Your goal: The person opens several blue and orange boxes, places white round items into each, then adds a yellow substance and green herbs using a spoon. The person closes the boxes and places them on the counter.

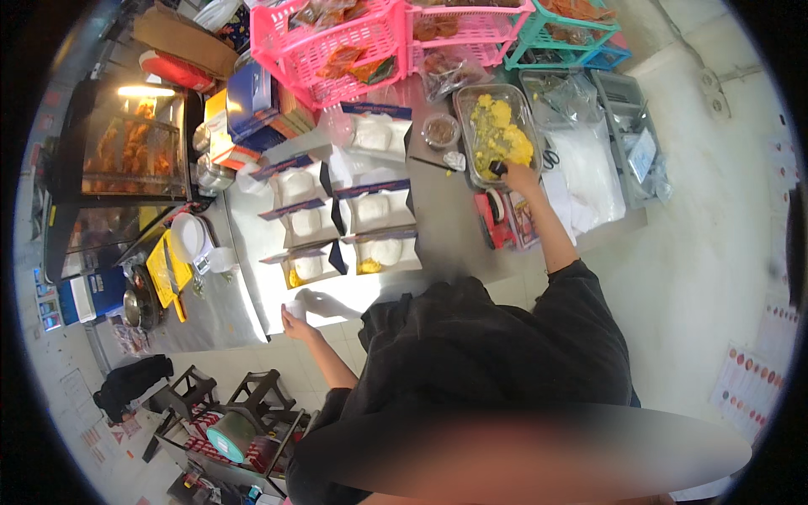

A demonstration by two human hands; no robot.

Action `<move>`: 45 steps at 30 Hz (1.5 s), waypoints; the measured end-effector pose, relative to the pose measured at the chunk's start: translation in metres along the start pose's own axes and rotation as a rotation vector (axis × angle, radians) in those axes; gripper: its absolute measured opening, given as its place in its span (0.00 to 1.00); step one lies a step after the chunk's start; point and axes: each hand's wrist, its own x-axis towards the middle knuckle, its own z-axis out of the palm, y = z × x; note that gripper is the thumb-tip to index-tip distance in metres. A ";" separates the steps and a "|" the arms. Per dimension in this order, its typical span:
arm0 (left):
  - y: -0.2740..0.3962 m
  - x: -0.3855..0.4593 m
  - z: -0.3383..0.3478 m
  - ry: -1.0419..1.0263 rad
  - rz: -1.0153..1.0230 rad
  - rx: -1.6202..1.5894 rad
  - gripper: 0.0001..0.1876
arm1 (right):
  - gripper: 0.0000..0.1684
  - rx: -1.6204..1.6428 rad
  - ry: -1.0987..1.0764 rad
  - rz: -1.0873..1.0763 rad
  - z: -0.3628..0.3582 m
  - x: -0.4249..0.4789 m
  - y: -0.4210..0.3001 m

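Note:
My right hand [521,178] grips the black handle of a utensil [498,168] at the near end of a clear tray [463,120]. Crumbled yellow food [502,126], which looks like scrambled egg, partly fills that tray. Near the counter's front edge, my left hand [298,327] holds a small white item [295,309], perhaps a cup or paper. Several open paper boxes stand between my hands, each with a white mound like rice [371,207]. In the two nearest boxes, yellow food [368,266] lies beside the mound.
Pink baskets [344,53] with bagged food stand behind the boxes. A small round tub [440,130] sits left of the tray; scissors [551,159] lie right of it. Further left are a yellow cutting board with a knife [169,268], a kitchen scale [202,262] and a lit display cabinet [136,139].

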 end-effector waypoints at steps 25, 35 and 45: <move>0.054 -0.101 0.048 -0.094 0.066 0.185 0.18 | 0.31 0.243 0.230 -0.094 0.071 0.053 -0.012; 0.052 -0.103 0.034 -0.133 -0.024 0.035 0.17 | 0.34 0.052 -0.122 -0.296 -0.015 0.008 0.002; 0.019 -0.120 0.005 -0.030 -0.079 -0.062 0.17 | 0.31 0.111 0.199 -0.219 0.002 -0.021 -0.010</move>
